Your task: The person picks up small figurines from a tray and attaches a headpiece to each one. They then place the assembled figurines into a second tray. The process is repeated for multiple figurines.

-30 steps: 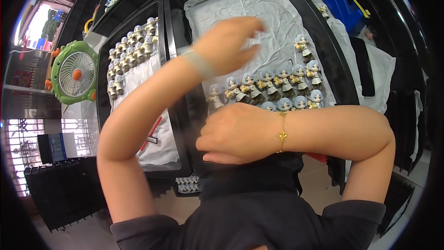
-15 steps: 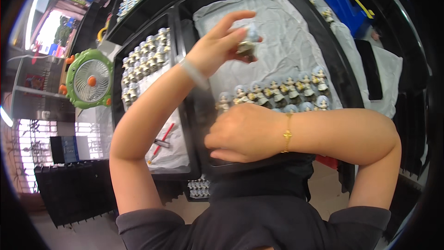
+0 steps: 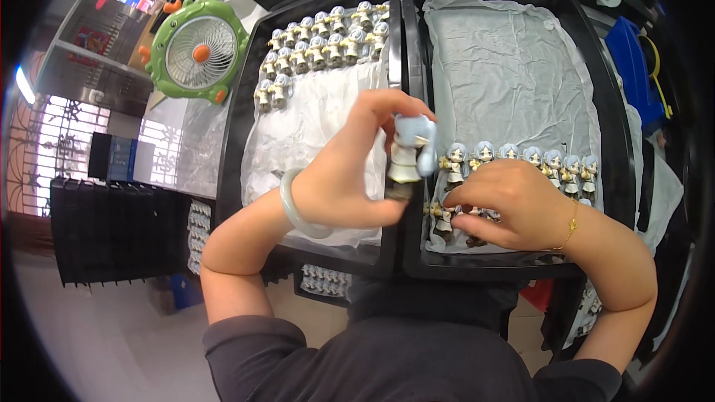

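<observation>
A small pale-blue-haired plastic figurine in a white coat with dark feet (image 3: pixel 410 150) is gripped in the left hand (image 3: pixel 335 179), above the left edge of a black rectangular tray lined with crumpled white paper (image 3: pixel 491 267), the landmark here. It lies on the right side of the left palm, between the fingers at its head and the thumb near its feet. Its long axis runs near upright in view, head toward the tray's far end and tipped slightly right; blur softens its details.

The right hand (image 3: pixel 514 197), farther from that figurine, curls above the tray's near end, with thumb and forefinger apart; whether it pinches anything, I cannot tell.

Counts: one gripped figurine; seven standing figurines (image 3: pixel 485 155) in a row across the tray, just beyond the right hand; at least two near-row figurines (image 3: pixel 442 221) beneath that hand, the rest hidden. Left of the tray sits one second black tray (image 3: pixel 237 134), holding two crowded far rows too overlapped to count surely, plus two separate figurines (image 3: pixel 280 91). Farther left stands one green round fan with an orange hub (image 3: pixel 201 53).
</observation>
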A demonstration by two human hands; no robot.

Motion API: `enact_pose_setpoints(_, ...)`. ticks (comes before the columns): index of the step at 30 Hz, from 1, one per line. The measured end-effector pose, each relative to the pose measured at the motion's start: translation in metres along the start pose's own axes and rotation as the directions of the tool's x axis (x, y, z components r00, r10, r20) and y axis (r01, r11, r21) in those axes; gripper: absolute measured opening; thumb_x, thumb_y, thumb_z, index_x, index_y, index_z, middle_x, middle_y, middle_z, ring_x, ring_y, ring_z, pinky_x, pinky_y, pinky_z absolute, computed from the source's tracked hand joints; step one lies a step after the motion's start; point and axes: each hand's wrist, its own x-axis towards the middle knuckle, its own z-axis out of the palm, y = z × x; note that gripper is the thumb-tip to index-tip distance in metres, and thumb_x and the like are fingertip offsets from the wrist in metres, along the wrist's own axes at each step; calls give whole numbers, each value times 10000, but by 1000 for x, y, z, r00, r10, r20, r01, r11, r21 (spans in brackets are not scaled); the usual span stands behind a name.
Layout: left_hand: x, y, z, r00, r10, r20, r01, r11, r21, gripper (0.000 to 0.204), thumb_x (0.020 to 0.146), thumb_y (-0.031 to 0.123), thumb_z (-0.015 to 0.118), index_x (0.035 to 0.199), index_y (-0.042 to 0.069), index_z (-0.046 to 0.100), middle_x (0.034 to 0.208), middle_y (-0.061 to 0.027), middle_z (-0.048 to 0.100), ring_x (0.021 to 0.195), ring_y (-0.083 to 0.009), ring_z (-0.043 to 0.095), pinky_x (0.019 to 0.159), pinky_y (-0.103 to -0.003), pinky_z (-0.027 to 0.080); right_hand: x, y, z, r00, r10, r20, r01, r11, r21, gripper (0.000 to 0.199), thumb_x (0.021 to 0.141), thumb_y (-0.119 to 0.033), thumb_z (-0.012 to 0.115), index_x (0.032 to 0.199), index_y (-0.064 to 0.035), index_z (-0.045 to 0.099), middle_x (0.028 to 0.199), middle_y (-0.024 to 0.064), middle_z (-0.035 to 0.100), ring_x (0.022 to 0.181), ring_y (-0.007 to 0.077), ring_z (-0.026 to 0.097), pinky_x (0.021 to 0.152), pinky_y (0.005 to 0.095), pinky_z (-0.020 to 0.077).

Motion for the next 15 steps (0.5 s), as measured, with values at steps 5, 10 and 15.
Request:
enact_pose_setpoints(5, 2, 23, 1, 997, 62, 45, -76, 765, 640, 659, 472, 106, 700, 1097, 48, 497, 856, -66, 457, 766, -204, 436, 701, -300, 327, 1, -6, -7, 998, 61, 23, -60, 998, -28, 184, 762, -211, 607, 871, -63, 601, 701, 82, 590, 669, 257, 573, 625, 357, 444)
enact_pose_setpoints(10, -3, 23, 5, 996, 86, 27, -83, 753, 653, 671, 432, 131, 702, 1077, 60, 536, 777, -21, 432, 691, -173, 416, 653, -289, 283, 2, -8, -4, 995, 91, 45, -91, 996, -3, 300, 743, -198, 627, 1005, -67, 565, 700, 65, 592, 660, 245, 574, 607, 353, 437)
enact_pose_setpoints(15, -4, 23, 6, 991, 132, 36, -124, 749, 650, 678, 416, 124, 710, 1073, 61, 555, 767, -16, 427, 694, -168, 419, 658, -287, 281, 3, -7, -5, 993, 96, 69, -96, 995, 10, 376, 725, -176, 635, 1071, -75, 529, 695, 54, 590, 654, 237, 575, 601, 347, 437)
